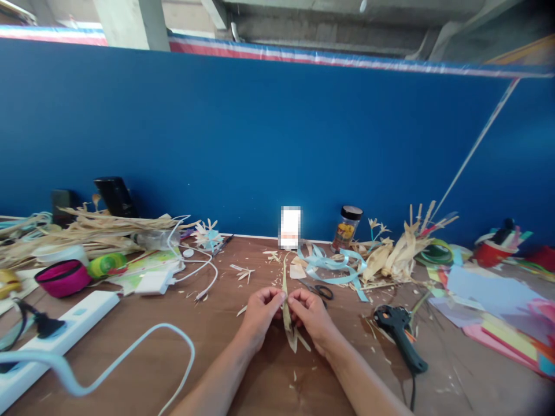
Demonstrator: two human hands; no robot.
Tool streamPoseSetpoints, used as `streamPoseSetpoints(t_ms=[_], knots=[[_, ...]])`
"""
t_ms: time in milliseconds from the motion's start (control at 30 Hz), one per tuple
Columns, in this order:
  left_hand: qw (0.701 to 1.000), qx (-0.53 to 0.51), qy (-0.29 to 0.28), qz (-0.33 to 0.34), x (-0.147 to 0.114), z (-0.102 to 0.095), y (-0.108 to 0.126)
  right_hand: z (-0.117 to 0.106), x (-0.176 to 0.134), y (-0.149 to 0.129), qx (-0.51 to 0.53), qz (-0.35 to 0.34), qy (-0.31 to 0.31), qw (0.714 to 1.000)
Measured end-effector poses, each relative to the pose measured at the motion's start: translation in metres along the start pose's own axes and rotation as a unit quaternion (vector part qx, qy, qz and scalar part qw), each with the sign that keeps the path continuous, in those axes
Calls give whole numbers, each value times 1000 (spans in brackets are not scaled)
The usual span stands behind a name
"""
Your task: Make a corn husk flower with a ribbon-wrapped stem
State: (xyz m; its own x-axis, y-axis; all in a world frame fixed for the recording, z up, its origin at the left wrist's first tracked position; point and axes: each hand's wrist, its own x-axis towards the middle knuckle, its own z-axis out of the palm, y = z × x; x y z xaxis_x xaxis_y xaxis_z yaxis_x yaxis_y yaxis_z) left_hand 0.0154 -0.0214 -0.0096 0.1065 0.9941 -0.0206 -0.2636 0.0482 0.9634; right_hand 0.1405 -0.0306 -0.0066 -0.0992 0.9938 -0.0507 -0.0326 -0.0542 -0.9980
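"Head view: holding what, and where?"

"Pinching one pale husk strip [287, 323] between left hand [261, 316] and right hand [311, 316], thumb against fingers on both sides. Pointing the narrow end away beyond the fingertips, the forked end back between the palms. Cannot tell how the lower fingers curl."

"And in the way, close by?"

"Just beyond the right hand, one pair of scissors [315, 288]. Farther out that way, one tangle of blue ribbon [319, 260], one dark-lidded jar [347, 230] and one husk bundle [390, 257]. Straight ahead of both hands, one white object [290, 227], too blurred to name."

"To the right?"

"Right of the right hand, one glue gun [402, 341]; farther right, coloured paper [481, 289] in overlapping sheets, too layered to count."

"And left?"

"Out left of the left hand, one white power strip [65, 335], with one pale cable [163, 326] looping between. Ahead and left, one white adapter [155, 282], one pale flower [208, 236] and one magenta pouch [63, 279]. Around both hands, many husk scraps [245, 273] strewn over the brown tabletop [208, 323]."
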Motion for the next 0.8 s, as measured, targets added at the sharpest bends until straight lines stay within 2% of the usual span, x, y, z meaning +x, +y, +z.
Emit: streamPoseSetpoints(t_ms=[200,333,800], knots=[[1000,0,10,-16,0,0,1,1,-1,-5,-9,-21,17,1000],[1000,17,17,-12,-1,0,3,-1,-2,-6,-28,-34,7,999],[1000,10,-8,-15,-2,2,2,-2,0,-4,-34,-46,6,998]])
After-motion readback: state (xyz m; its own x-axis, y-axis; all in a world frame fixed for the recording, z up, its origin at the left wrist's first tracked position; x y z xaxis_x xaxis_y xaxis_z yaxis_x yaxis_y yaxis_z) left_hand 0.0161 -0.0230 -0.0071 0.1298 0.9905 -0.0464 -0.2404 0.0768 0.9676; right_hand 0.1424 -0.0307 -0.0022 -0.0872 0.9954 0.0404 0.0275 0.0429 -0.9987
